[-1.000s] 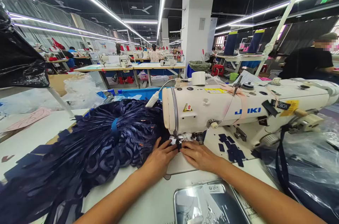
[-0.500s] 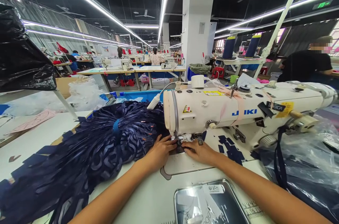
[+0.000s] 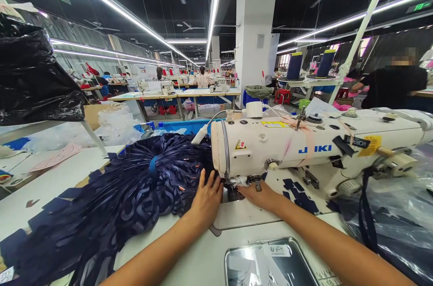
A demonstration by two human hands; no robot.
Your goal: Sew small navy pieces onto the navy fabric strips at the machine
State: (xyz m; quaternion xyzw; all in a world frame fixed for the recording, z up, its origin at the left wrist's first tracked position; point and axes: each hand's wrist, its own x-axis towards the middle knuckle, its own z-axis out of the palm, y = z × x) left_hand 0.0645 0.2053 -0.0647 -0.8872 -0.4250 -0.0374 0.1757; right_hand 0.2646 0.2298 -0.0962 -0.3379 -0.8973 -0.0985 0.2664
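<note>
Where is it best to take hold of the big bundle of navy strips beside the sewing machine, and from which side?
Probably at the blue band cinching the bundle of navy strips, from above. The strips fan loose from there, so gripping elsewhere catches only a few.

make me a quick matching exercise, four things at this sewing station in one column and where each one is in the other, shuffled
Things:
1. left hand
2. right hand
3. metal tray
4. thread cones

Places:
A. on a stand behind the sewing machine
B. near table edge, between the forearms
C. flat against the navy fabric pile
D. under the machine head, beside the needle

Pairs: 1-C, 2-D, 3-B, 4-A
</note>
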